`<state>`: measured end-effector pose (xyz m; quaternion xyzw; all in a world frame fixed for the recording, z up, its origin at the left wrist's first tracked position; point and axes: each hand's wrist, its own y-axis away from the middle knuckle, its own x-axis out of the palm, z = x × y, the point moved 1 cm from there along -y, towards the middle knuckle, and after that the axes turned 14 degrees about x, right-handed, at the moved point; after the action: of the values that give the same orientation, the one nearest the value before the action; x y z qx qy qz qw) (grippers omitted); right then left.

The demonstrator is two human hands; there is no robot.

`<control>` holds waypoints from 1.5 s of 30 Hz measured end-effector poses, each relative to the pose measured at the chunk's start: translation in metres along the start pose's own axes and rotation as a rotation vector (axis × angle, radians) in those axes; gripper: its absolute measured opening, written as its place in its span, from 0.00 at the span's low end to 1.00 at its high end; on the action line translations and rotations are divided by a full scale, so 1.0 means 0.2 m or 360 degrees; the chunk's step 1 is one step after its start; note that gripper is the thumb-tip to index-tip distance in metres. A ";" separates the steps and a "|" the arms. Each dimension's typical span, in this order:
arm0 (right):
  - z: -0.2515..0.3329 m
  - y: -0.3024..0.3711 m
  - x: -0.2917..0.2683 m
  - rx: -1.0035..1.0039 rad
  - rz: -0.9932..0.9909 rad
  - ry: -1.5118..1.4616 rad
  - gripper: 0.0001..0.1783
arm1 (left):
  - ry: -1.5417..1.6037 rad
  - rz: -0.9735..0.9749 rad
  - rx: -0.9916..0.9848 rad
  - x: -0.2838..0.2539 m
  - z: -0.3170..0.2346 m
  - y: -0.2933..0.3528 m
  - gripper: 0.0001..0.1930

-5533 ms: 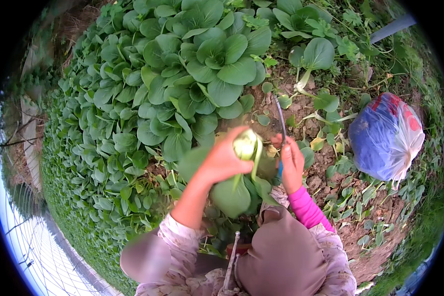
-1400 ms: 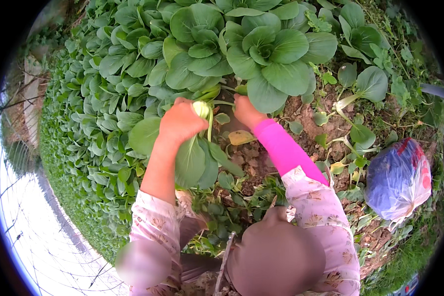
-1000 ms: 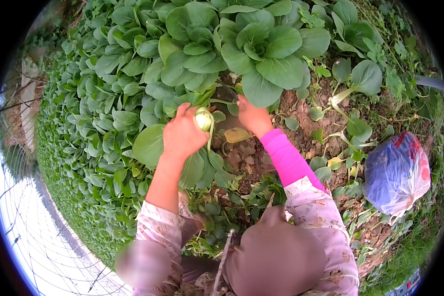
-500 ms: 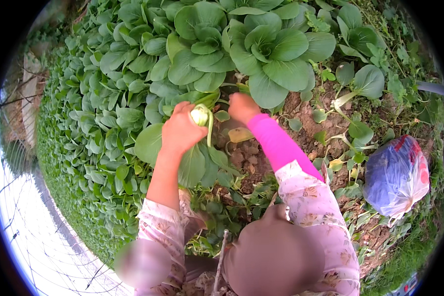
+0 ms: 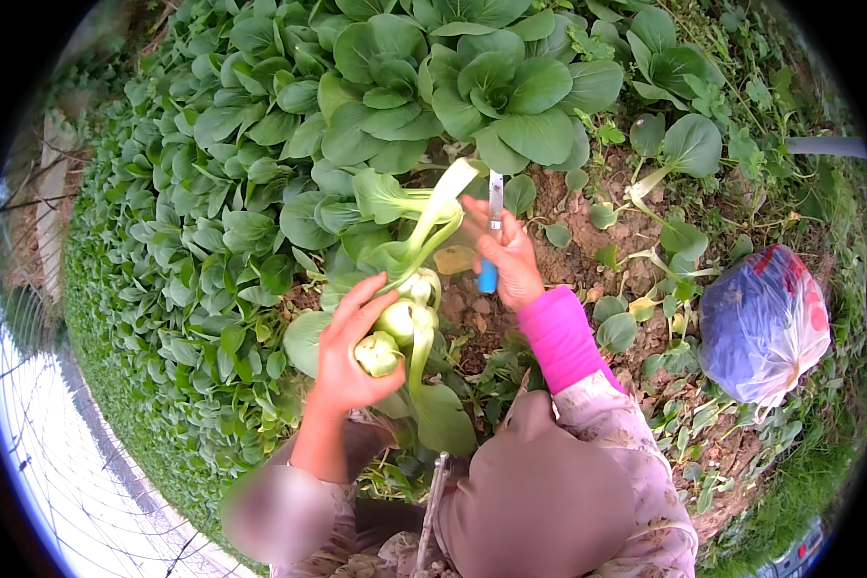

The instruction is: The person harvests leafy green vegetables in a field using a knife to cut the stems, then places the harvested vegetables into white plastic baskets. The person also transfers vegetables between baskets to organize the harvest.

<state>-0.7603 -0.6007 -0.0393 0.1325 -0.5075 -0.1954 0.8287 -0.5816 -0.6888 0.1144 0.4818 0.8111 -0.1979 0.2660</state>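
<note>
My left hand (image 5: 345,358) is wrapped round a bunch of cut bok choy (image 5: 405,320), whose pale green bases show beside my fingers. Another bok choy (image 5: 440,207) lies across the top of the bunch, its cut end raised and its leaves to the left; I cannot tell what supports it. My right hand (image 5: 513,262), in a bright pink sleeve cuff, grips a small knife with a blue handle (image 5: 488,278). The narrow blade (image 5: 496,189) points away from me. Just beyond the blade grows a large, leafy bok choy plant (image 5: 511,91).
A dense bed of leafy greens (image 5: 183,260) fills the left. At the right, a tied clear plastic bag (image 5: 763,328) with blue and red inside rests on the ground. Loose leaves (image 5: 684,241) lie on brown soil. A wire fence (image 5: 29,414) borders the far left.
My left hand has come nearer with the bunch, and another bok choy now lies on it. My right hand has drawn back and right from under the leaves, bringing the knife into sight.
</note>
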 end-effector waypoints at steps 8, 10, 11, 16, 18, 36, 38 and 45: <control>0.00 0.11 0.17 0.0042 -0.0105 -0.0281 0.31 | 0.0243 -0.0044 -0.0039 -0.03 -0.03 0.19 0.32; 0.00 0.17 0.19 0.0076 -0.0096 -0.0222 0.32 | 0.0307 -0.0033 -0.0068 -0.04 -0.06 0.23 0.32; 0.00 0.20 0.20 0.0091 -0.0088 -0.0193 0.32 | 0.0369 -0.0035 -0.0088 -0.04 -0.06 0.24 0.32; 0.15 0.41 0.26 -0.0308 -0.0206 0.0446 0.31 | 0.0777 0.0002 -0.0163 -0.05 -0.09 0.31 0.32; 0.26 0.50 0.28 -0.0513 -0.0249 0.0758 0.31 | 0.0896 0.0156 -0.0106 -0.05 -0.11 0.28 0.33; 0.42 0.51 0.22 -0.0664 -0.0557 0.1262 0.35 | 0.1108 -0.0272 0.0061 -0.21 -0.14 0.20 0.37; 0.43 0.51 0.23 -0.0618 -0.0465 0.0872 0.37 | 0.1121 -0.0186 0.0037 -0.21 -0.15 0.17 0.37; 0.42 0.49 0.24 -0.0419 -0.0549 0.1099 0.37 | 0.1607 -0.0277 0.0035 -0.13 -0.11 0.15 0.38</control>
<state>-0.7977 -0.5364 0.0776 0.1663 -0.1402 -0.3389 0.9153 -0.5496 -0.6794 0.1460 0.4508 0.8735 0.0295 -0.1816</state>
